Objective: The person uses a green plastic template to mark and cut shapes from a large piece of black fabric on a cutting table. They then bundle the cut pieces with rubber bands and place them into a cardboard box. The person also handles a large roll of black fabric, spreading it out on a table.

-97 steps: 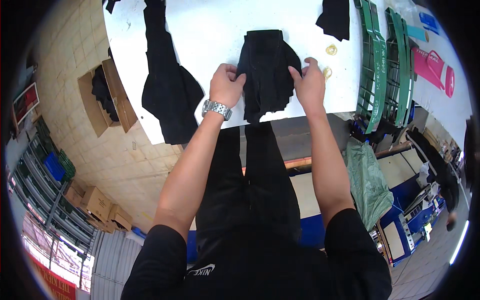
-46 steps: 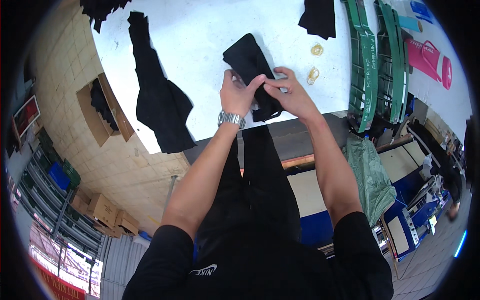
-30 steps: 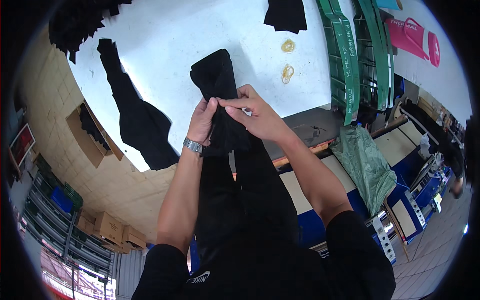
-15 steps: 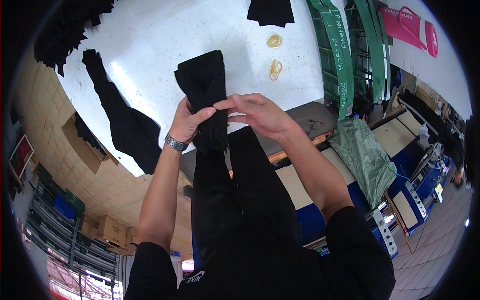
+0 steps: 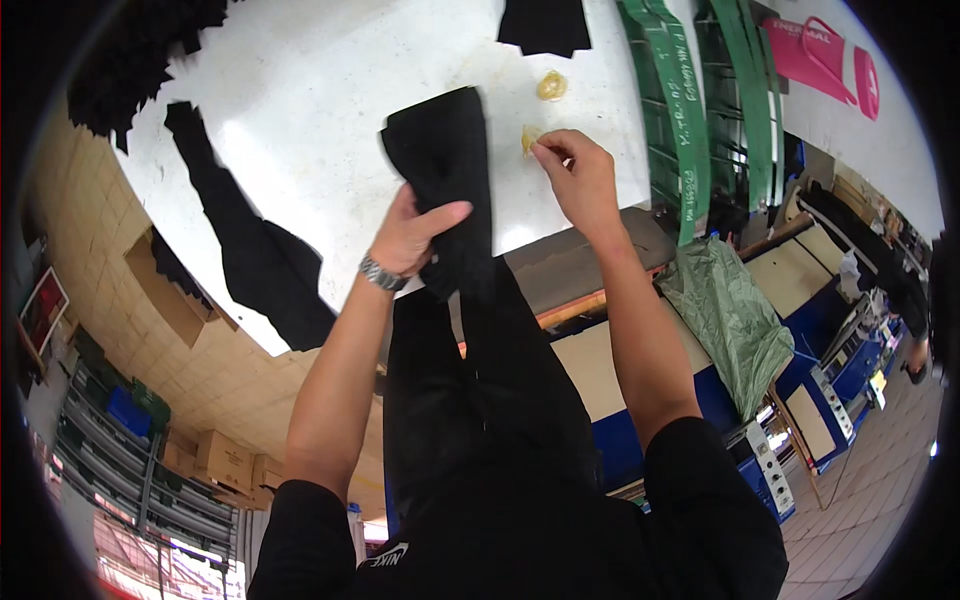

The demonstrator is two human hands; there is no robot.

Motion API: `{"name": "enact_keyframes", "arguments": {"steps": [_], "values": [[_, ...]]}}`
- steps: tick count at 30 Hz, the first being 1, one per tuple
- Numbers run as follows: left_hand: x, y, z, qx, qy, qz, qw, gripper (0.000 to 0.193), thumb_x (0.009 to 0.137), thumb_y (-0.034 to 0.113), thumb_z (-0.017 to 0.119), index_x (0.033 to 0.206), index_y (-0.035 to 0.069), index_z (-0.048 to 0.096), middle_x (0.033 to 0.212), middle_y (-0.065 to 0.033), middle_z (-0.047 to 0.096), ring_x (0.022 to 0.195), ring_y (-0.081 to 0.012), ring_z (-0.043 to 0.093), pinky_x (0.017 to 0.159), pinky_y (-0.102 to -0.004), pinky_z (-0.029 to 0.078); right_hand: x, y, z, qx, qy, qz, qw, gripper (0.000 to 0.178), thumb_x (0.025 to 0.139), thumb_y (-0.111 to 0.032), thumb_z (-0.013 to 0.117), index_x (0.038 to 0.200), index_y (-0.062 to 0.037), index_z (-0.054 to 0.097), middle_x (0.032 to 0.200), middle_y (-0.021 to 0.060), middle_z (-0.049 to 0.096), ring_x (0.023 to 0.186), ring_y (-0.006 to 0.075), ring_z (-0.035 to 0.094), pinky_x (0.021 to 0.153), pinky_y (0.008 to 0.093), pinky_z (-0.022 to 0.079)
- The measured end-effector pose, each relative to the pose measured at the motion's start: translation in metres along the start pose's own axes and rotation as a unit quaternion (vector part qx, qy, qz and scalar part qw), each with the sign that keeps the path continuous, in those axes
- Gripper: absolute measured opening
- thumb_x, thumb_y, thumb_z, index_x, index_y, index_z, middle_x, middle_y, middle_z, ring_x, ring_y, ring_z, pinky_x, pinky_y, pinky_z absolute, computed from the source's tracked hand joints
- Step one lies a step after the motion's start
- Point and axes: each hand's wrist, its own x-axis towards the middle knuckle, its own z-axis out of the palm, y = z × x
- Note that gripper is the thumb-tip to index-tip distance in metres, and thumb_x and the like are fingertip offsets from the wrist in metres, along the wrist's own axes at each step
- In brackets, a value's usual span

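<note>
Right hand (image 5: 572,180) has moved off the folded black cloth bundle (image 5: 460,150) — fingertips pinching thin yellow elastic loops (image 5: 530,137); left hand (image 5: 412,238) clamps it at the edge of the white tabletop (image 5: 300,130). Loop-fetching, seemingly — next calls for steady holding.

So there's a pink handled jug (image 5: 815,60) up at 2 o'clock, green crates (image 5: 688,130) just inward of it, crumpled green plastic sheet (image 5: 722,325) around 3, cardboard cartons (image 5: 225,460) at 8, framed red panel (image 5: 43,315) at 9.

We are seeing white handwriting (image 5: 687,160) running along the green rack (image 5: 668,100), pale lettering (image 5: 800,27) marking the pink handled container (image 5: 822,68), and a white lettered logo (image 5: 388,556) sitting on our black shirt (image 5: 560,520).
</note>
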Motion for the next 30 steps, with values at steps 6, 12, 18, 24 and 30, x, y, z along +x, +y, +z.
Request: {"name": "enact_keyframes", "arguments": {"steps": [6, 12, 18, 24, 30], "values": [[0.029, 0.002, 0.028, -0.006, -0.041, 0.019, 0.999, 0.056, 0.082, 0.004, 0.079, 0.131, -0.001, 0.052, 0.122, -0.0112, 0.065, 0.106, -0.0169, 0.065, 0.092, -0.0331, 0.055, -0.016, -0.043, -0.012, 0.049, -0.016, -0.045, 0.998, 0.008, 0.089, -0.004, 0.069, 0.095, 0.0015, 0.069, 0.086, 0.0090, 0.069, 0.075, 0.0160, 0.065, 0.068, 0.0295, 0.050], [0.040, 0.011, 0.032, 0.042, 0.002, 0.042, 0.998, 0.054, 0.082, 0.004, 0.080, 0.129, -0.001, 0.053, 0.120, -0.0124, 0.066, 0.104, -0.0172, 0.067, 0.091, -0.0333, 0.057, -0.009, -0.010, -0.053, 0.299, 0.240, 0.043, 0.923, 0.009, 0.097, -0.008, 0.063, 0.098, -0.0006, 0.067, 0.085, 0.0030, 0.067, 0.075, 0.0079, 0.061, 0.068, 0.0235, 0.049], [0.038, 0.017, 0.030, 0.040, -0.005, 0.002, 0.999, 0.056, 0.081, 0.004, 0.081, 0.130, -0.001, 0.054, 0.120, -0.0108, 0.066, 0.106, -0.0166, 0.066, 0.092, -0.0328, 0.055, -0.008, 0.002, -0.057, 0.121, 0.149, 0.038, 0.981, 0.014, 0.091, -0.011, 0.073, 0.089, 0.0019, 0.072, 0.079, -0.0010, 0.067, 0.070, 0.0023, 0.054, 0.064, 0.0186, 0.043], [0.032, 0.024, 0.052, 0.054, -0.080, 0.000, 0.995, 0.060, 0.079, 0.007, 0.083, 0.131, 0.000, 0.054, 0.120, -0.0088, 0.067, 0.107, -0.0162, 0.065, 0.094, -0.0329, 0.054, -0.013, -0.015, -0.038, 0.117, 0.058, 0.035, 0.991, 0.010, 0.089, -0.008, 0.072, 0.095, -0.0001, 0.073, 0.083, 0.0020, 0.070, 0.073, 0.0077, 0.059, 0.066, 0.0234, 0.046], [0.044, 0.011, 0.054, 0.048, -0.070, 0.031, 0.996, 0.059, 0.079, 0.009, 0.083, 0.130, -0.002, 0.054, 0.118, -0.0109, 0.067, 0.103, -0.0164, 0.067, 0.091, -0.0318, 0.055, -0.024, -0.041, -0.034, 0.060, -0.020, -0.027, 0.998, 0.009, 0.091, -0.003, 0.065, 0.099, 0.0008, 0.068, 0.088, 0.0047, 0.068, 0.076, 0.0119, 0.061, 0.072, 0.0270, 0.049]]}}
